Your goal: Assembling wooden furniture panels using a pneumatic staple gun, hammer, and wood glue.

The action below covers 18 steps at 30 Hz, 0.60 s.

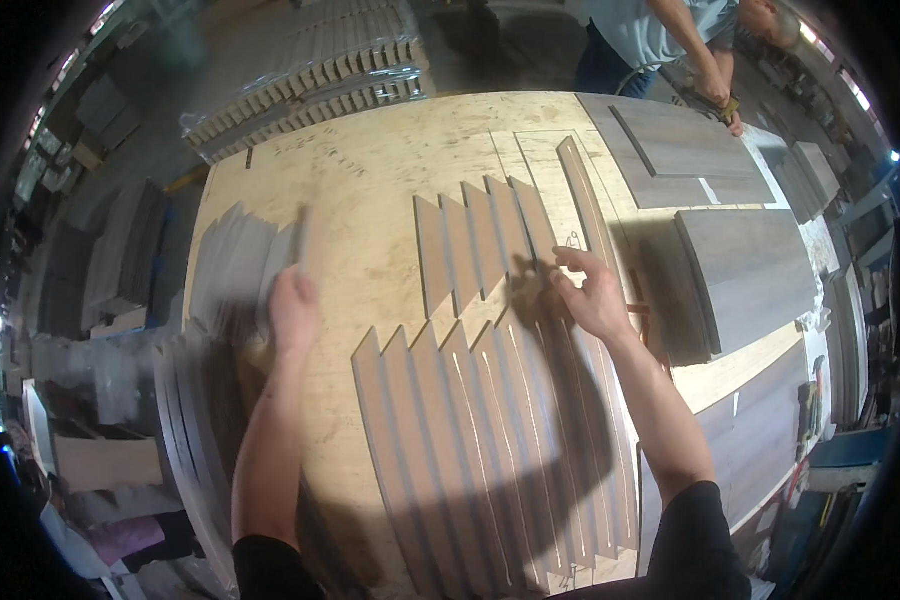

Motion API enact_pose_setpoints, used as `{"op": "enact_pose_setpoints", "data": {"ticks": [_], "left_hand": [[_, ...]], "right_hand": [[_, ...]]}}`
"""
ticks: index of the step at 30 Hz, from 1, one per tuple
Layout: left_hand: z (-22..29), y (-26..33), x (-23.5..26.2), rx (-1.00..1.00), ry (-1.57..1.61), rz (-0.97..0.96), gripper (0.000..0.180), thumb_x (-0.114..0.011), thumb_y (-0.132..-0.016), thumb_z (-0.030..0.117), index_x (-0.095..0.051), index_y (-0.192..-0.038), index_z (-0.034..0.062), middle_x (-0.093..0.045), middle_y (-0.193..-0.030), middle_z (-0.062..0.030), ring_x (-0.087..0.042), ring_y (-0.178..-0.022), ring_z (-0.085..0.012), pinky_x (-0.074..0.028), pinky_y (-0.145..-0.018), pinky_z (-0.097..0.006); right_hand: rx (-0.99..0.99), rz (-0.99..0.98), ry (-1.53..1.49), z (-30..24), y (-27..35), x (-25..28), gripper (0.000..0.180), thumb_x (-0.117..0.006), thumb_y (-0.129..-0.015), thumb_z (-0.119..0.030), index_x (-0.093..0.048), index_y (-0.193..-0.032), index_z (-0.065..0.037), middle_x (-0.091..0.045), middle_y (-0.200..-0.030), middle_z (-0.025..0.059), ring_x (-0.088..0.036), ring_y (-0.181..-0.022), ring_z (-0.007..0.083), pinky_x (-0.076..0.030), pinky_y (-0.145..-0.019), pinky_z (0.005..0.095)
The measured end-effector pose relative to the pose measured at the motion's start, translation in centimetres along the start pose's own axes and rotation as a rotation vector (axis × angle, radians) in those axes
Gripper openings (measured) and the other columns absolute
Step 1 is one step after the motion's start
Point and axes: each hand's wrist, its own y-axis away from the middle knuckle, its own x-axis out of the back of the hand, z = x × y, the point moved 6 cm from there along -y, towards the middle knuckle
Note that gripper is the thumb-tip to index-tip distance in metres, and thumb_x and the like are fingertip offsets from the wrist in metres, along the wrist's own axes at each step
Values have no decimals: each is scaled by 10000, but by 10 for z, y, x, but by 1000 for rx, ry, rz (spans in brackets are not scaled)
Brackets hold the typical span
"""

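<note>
My left hand, smeared by motion, is closed at the right edge of a stack of grey slanted-end strips. A blurred strip sticks up from its fingers. My right hand hovers at the lower right end of a short row of brown strips; thumb and forefinger are apart, with nothing visible between them. Below lies a row of longer brown strips with pointed ends, several bearing a thin pale line along their length. One separate strip with such a line lies beyond my right hand.
The strips lie on a pale plywood tabletop. Grey boards are stacked along its right side. At the far right a person bends over a board, holding a tool. Wrapped bundles stand behind the table, more stacked panels at left.
</note>
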Motion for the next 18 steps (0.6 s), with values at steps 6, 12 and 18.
{"op": "enact_pose_setpoints", "data": {"ticks": [6,12,18], "left_hand": [[94,34,-87,262,343,-328,424,-566,-1010,146,-555,-1426,62,-719,-1081,-163,-701,-1019,-275,-530,-909,-402],[118,36,-101,231,343,-439,389,-617,-976,122,-621,-1359,58,-708,-1146,-147,-707,-1008,-228,-538,-901,-357],[124,26,-79,5,-10,-354,380,-615,-972,167,-635,-1338,63,-651,-1250,-147,-625,-1156,-311,-499,-995,-425]], "right_hand": [[80,-49,13,4,-4,-30,386,-704,-934,-175,-665,-1286,-20,-687,-1192,186,-692,-1056,325,-561,-914,400],[145,-57,89,-5,-19,-54,370,-707,-917,-181,-681,-1262,-50,-682,-1174,171,-671,-1051,353,-543,-934,426],[271,-47,346,-15,-25,-77,400,-695,-916,-211,-667,-1306,-126,-627,-1317,132,-559,-1260,351,-464,-1055,482]]}}
